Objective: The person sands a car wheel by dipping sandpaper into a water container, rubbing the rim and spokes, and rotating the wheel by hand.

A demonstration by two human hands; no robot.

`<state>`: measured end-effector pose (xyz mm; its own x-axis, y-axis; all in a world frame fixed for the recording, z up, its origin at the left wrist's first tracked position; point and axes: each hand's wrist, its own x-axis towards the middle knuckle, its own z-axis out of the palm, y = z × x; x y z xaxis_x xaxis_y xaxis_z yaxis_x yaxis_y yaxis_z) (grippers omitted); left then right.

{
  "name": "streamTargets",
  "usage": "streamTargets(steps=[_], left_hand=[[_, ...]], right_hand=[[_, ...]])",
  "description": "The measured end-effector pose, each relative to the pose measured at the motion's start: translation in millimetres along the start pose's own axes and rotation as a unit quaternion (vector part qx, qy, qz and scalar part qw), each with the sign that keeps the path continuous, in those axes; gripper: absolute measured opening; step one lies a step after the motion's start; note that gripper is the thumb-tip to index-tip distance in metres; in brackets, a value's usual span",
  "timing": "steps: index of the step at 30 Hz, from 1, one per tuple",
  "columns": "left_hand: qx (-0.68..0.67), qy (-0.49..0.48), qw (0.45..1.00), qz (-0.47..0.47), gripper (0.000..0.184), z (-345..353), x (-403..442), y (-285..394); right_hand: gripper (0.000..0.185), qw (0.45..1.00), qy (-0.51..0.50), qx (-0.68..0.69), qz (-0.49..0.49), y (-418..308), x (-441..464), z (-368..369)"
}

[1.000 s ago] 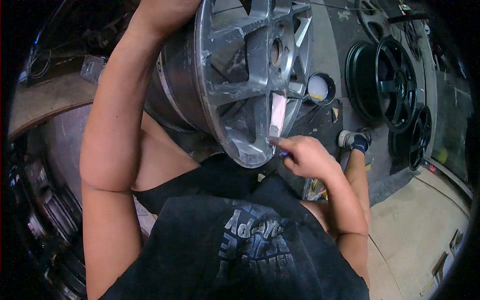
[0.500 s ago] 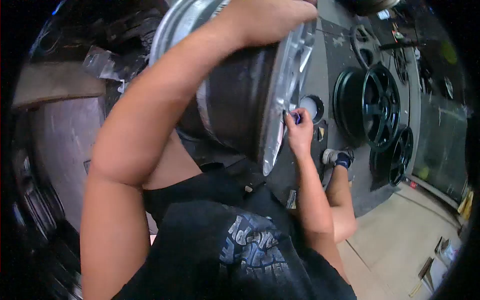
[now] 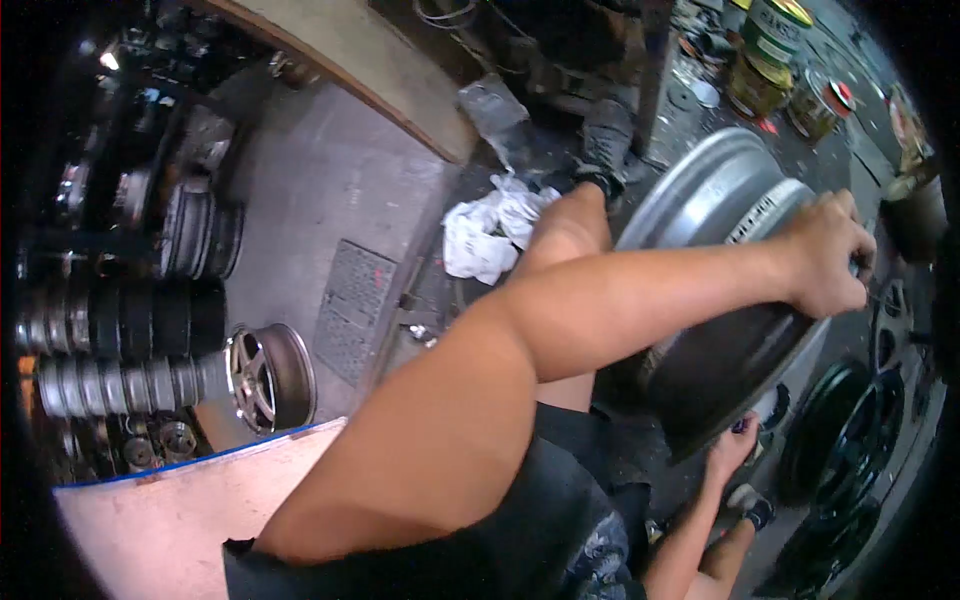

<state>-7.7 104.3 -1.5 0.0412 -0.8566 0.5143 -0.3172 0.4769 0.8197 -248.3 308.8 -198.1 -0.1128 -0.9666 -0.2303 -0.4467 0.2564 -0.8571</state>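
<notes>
A silver car wheel rim point(image 3: 678, 205) without a tyre stands on edge between the person's legs, its barrel dark inside. Across it reaches the left arm, and my left hand point(image 3: 828, 255) is closed over the rim's outer edge at the top. Lower down, beside the rim's face, my right hand point(image 3: 732, 452) pinches a small purple thing point(image 3: 740, 425) whose kind I cannot make out. The spoked face of the rim is turned away and mostly hidden.
Dark green wheel rims point(image 3: 835, 435) stand on the right. Paint cans point(image 3: 765, 80) are at the upper right. White crumpled cloth or paper point(image 3: 485, 235) lies near one foot. Stacked rims point(image 3: 130, 385) and a bronze rim point(image 3: 270, 378) are at the left.
The camera has swung to the left, so the rim and both hands appear farther right. My left hand still grips the rim, and my right hand stays by its face.
</notes>
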Motion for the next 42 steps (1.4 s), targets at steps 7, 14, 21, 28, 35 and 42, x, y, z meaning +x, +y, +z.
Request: streamTargets(steps=[7, 14, 21, 28, 35, 42], left_hand=[[-0.040, -0.038, 0.998, -0.013, 0.015, 1.1, 3.9, 6.0], [-0.086, -0.091, 0.992, 0.026, 0.014, 3.3, 12.2, -6.8], [0.087, -0.177, 0.976, -0.097, 0.049, -41.1, 9.9, 36.4], [0.073, -0.128, 0.987, -0.070, 0.063, -51.3, -12.4, 22.2], [-0.008, -0.236, 0.967, -0.091, 0.062, -51.0, 20.6, 6.3], [0.074, -0.270, 0.960, -0.002, 0.053, -63.1, 29.1, -4.5]], right_hand=[[0.009, 0.996, 0.006, -0.002, -0.087, 29.8, -1.1, -1.9], [0.010, 0.989, -0.091, 0.079, 0.091, -29.9, -28.4, -42.6], [0.022, 0.991, -0.112, 0.072, 0.031, 5.0, -35.8, -88.2], [0.044, 0.976, -0.063, 0.189, 0.088, 6.7, -41.2, -57.6], [0.036, 0.952, -0.029, 0.251, 0.174, -28.7, -32.8, -61.6], [0.061, 0.977, -0.108, 0.138, 0.124, -15.5, -28.1, -56.1]])
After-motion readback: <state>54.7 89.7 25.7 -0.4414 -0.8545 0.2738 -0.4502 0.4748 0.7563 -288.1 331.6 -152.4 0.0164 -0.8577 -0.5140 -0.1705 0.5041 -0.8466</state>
